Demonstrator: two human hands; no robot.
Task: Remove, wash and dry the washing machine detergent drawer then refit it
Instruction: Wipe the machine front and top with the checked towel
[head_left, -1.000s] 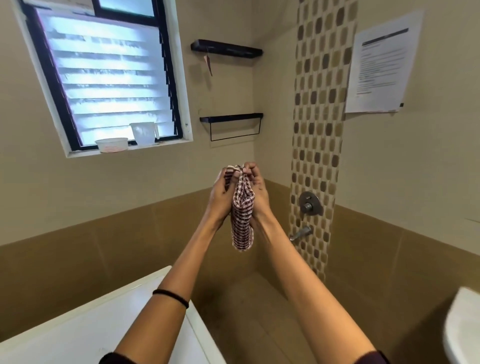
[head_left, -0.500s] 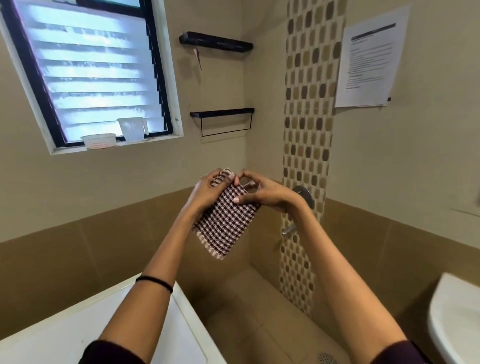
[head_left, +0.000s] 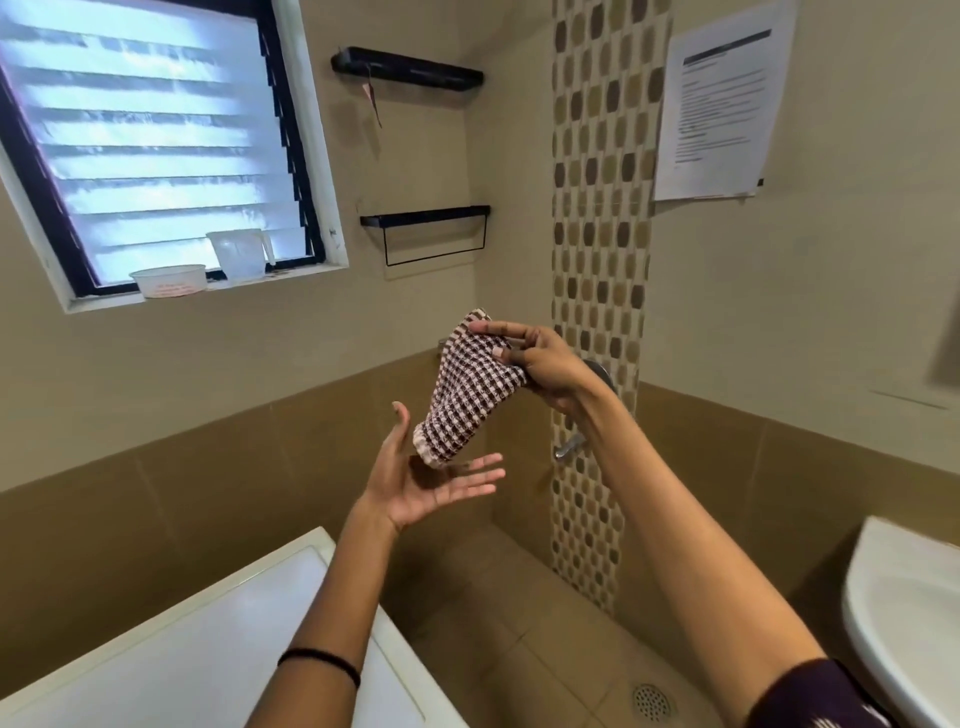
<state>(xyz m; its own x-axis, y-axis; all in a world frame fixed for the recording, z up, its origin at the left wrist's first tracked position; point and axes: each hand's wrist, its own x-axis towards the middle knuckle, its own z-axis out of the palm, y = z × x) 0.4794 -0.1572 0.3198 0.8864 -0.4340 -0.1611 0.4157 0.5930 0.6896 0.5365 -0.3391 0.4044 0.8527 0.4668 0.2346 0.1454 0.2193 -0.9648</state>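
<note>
Hands at frame centre: right hand (head_left: 543, 364) pinches the upper edge of the checked cloth (head_left: 465, 400); left hand (head_left: 423, 486) lies open, palm up, fingers spread, just below its hanging hem. Lower left: washing machine top (head_left: 208, 649); lower right: basin (head_left: 909, 629).

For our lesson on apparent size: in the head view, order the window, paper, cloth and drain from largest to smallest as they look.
1. window
2. paper
3. cloth, held nearer the camera, so its true size against the paper is unsure
4. drain
</note>
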